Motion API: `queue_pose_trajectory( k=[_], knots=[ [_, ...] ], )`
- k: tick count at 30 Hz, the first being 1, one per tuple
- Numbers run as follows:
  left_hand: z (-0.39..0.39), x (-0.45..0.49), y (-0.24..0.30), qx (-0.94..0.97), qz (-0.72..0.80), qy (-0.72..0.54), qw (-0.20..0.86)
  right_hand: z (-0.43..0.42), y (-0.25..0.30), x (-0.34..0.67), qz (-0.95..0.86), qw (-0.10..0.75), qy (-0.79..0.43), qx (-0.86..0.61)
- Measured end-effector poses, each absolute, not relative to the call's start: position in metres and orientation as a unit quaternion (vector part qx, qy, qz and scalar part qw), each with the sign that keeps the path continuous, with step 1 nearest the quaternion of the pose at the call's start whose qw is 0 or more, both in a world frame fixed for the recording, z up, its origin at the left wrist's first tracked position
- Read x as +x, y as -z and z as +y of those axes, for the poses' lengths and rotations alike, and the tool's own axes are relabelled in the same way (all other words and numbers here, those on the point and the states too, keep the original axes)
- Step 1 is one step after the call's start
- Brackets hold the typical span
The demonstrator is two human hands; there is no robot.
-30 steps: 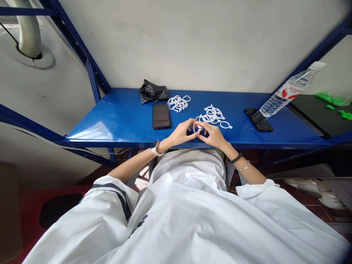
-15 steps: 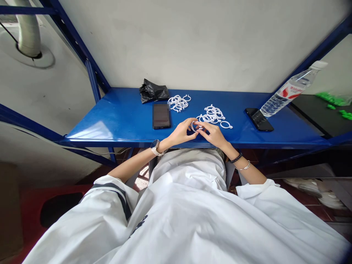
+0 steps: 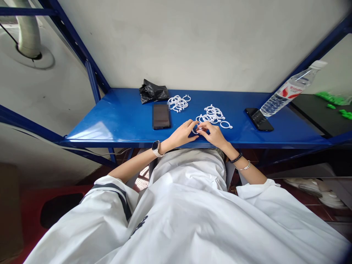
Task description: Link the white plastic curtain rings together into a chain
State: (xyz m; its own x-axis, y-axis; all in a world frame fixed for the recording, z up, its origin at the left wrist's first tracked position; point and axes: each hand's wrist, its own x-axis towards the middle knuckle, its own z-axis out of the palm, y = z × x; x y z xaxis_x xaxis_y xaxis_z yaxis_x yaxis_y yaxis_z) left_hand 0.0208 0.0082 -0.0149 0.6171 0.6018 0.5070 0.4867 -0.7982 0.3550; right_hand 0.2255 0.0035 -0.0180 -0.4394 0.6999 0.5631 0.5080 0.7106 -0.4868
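Between both hands, over the front of the blue table, is a white plastic ring [image 3: 194,129], mostly covered by fingers. My left hand [image 3: 182,134] is curled round its left side, thumb and fingertips pinching it. My right hand [image 3: 213,133] grips the ring's right side, where a small white end shows between thumb and finger. Just beyond my right hand lies a pile of white rings [image 3: 212,113], with a single white ring [image 3: 226,125] apart to its right. Another heap of open white rings [image 3: 178,103] lies farther left.
On the blue table [image 3: 123,113], a dark phone-like slab [image 3: 161,116] and a crumpled black plastic bag [image 3: 153,91] are at left. A black phone [image 3: 259,119] and a water bottle [image 3: 291,90] stand at right. Green pieces [image 3: 332,98] lie on a dark surface far right.
My left hand has tilted and closed in over the ring, covering more of it. My right hand stays nearly in place. The piles have not moved.
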Motion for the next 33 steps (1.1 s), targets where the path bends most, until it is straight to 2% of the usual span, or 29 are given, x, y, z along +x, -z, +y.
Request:
queue_pose_trajectory(
  k=[12,22,33],
  knots=[
    [0.0061,0.0226,0.0142,0.889,0.319,-0.325,0.046,0.0045,0.0185,0.2263,-0.844,0.377,-0.112,-0.365],
    [0.0019,0.0213,0.0089,0.873,0.343,-0.343,0.051,-0.0006,0.0145,0.2254,-0.828,0.416,-0.091,-0.366],
    [0.0020,0.0210,0.0094,0.872,0.333,-0.353,0.065,-0.0005,0.0157,0.2250,-0.823,0.418,-0.092,-0.372]
  ],
)
